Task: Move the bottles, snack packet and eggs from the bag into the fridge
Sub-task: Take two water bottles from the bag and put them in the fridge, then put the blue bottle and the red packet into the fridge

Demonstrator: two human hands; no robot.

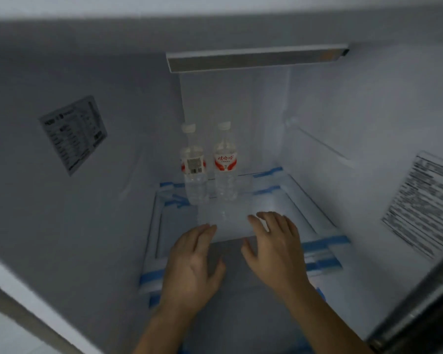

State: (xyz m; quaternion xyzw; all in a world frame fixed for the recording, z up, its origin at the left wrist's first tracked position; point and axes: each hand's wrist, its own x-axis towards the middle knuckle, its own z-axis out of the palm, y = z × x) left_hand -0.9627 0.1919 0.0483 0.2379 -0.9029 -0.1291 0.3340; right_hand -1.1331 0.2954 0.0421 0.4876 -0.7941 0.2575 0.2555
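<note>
Now your left hand (192, 267) and right hand (275, 249) hang apart, fingers loose, over the shelf (271, 200); two bottles (225, 172) stand upright behind.

Two upright bottles (209, 163) at shelf (299, 200) rear; open front.

A: What stands on the shelf (271, 200)?
B: Left bottle (193, 164) and right bottle (224, 162), upright, side by side at its back
A: And before them?
B: Left hand (192, 267) and right hand (274, 249), apart, over the shelf's front edge
</note>
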